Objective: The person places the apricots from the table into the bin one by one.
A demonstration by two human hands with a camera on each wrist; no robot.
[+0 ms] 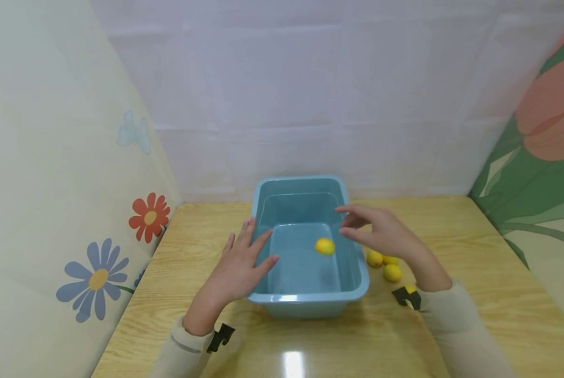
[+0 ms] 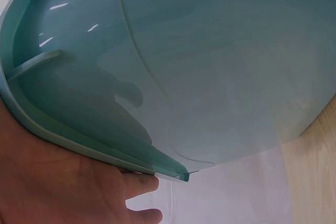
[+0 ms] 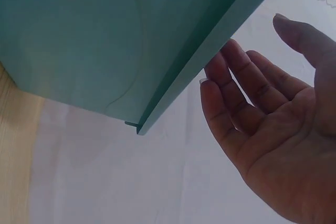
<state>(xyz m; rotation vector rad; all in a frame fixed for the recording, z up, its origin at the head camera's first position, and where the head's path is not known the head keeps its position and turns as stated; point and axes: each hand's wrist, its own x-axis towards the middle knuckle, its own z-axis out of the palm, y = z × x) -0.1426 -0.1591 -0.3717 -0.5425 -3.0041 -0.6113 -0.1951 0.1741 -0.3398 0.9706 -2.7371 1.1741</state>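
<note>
A blue plastic basin [image 1: 305, 297] stands on the wooden table, and one yellow lemon [image 1: 325, 247] shows inside it, slightly blurred. My left hand [image 1: 239, 268] rests on the basin's left rim with its fingers spread. In the left wrist view that hand [image 2: 68, 182] lies along the rim, seen from below. Over the right rim hovers my right hand [image 1: 378, 228], its fingers loosely bent and nothing between them. The right wrist view has this hand [image 3: 273, 124] palm up to the camera beside the basin wall [image 3: 73, 40], thumb apart from the fingers.
Several more lemons [image 1: 393, 272] lie on the table [image 1: 452, 247] just right of the basin, below the right forearm. A white cloth [image 1: 272, 94] hangs behind the table. Printed flower panels [image 1: 97, 278] stand at the left and right sides.
</note>
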